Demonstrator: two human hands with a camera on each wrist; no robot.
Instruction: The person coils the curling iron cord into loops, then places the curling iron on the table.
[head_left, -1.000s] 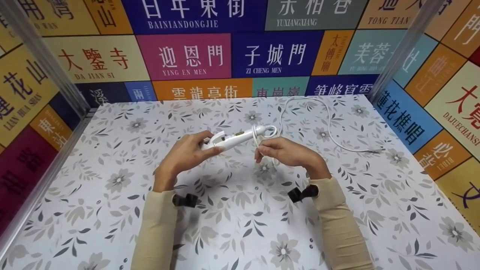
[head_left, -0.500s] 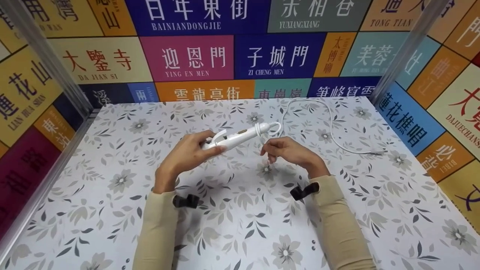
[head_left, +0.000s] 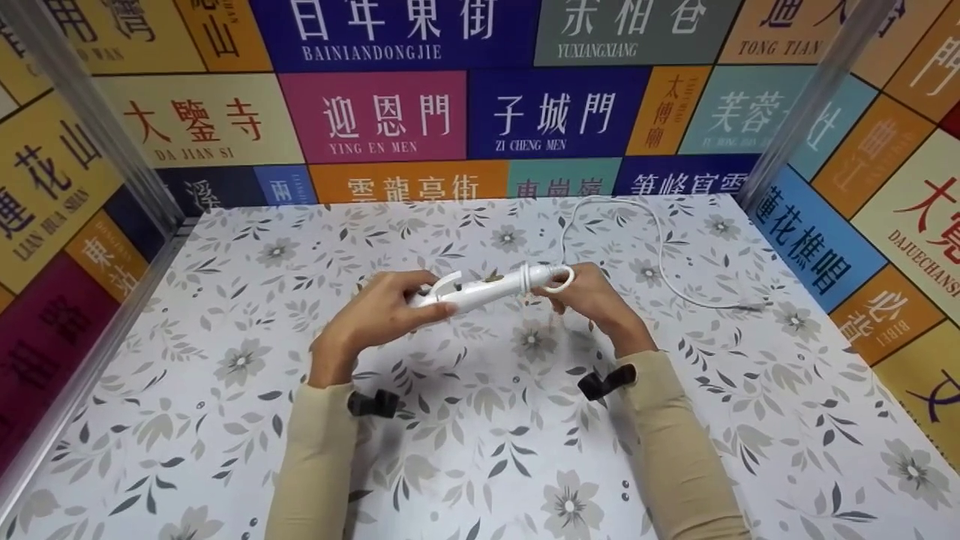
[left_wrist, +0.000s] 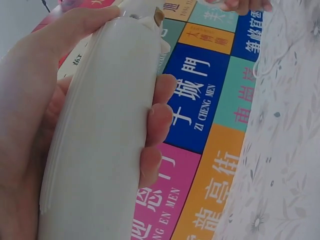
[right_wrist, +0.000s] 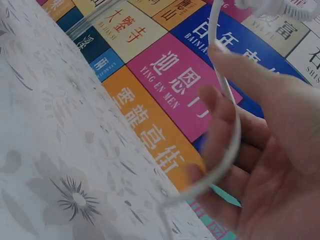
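Note:
A white curling iron [head_left: 491, 292] with a curved lever and a gold-coloured button is held above the table, its right end tilted slightly up. My left hand [head_left: 382, 307] grips its thick barrel, and in the left wrist view thumb and fingers wrap around that barrel [left_wrist: 100, 130]. White cord [head_left: 525, 277] circles the handle near its right end and loops back. Beside that end is my right hand [head_left: 596, 296], partly behind the loop. In the right wrist view its curled fingers and thumb hold the cord [right_wrist: 234, 135] loosely; the fingertips are blurred.
The cord's free length [head_left: 661, 247] lies in a wide curve on the flower-patterned table [head_left: 465, 450], ending at a plug-like tip [head_left: 752, 306] on the right. Upright panels [head_left: 559, 112] with coloured signs enclose the back and sides. Black wrist mounts [head_left: 373, 403] sit at both sleeves.
My right hand has shifted from below the handle's cord turns to the right, around its end. The curling iron's right end has moved slightly right and down; my left hand keeps its grip.

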